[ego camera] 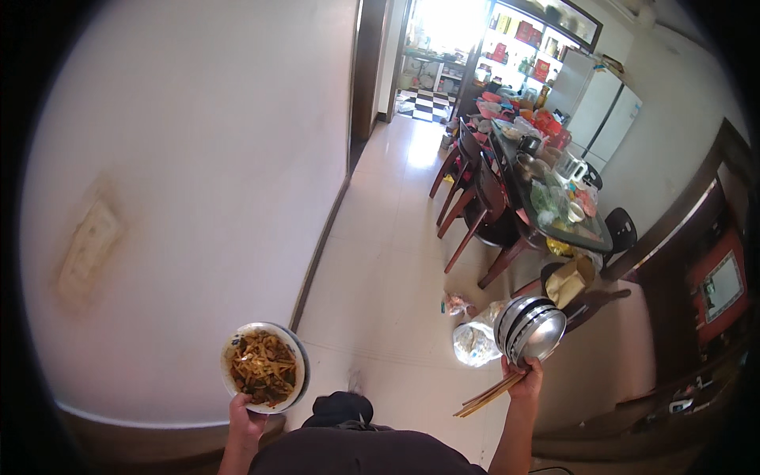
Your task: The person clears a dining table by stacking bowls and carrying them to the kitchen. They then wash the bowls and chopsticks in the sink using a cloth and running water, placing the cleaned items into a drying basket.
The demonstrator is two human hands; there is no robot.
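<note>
My left hand (pixel 246 409) grips the near rim of a white bowl of cooked food (pixel 263 368), thumb on top. A second round dish (pixel 304 371) shows beneath the bowl, mostly hidden by it. In my right hand (pixel 523 377) is a stack of stainless steel bowls (pixel 530 331), tilted with the openings facing up and right. The same hand pinches several wooden chopsticks (pixel 490 394), which point down and left below the bowls. Both hands are held out apart, to either side of my body.
A glass-topped dining table (pixel 549 219) crowded with dishes and bags stands ahead right, with dark wooden chairs (pixel 484 205) along it. Plastic bags (pixel 475 343) lie on the tiled floor (pixel 380 267). The white wall (pixel 225 148) runs along my left. A doorway (pixel 430 77) and a refrigerator (pixel 605 113) are farther off.
</note>
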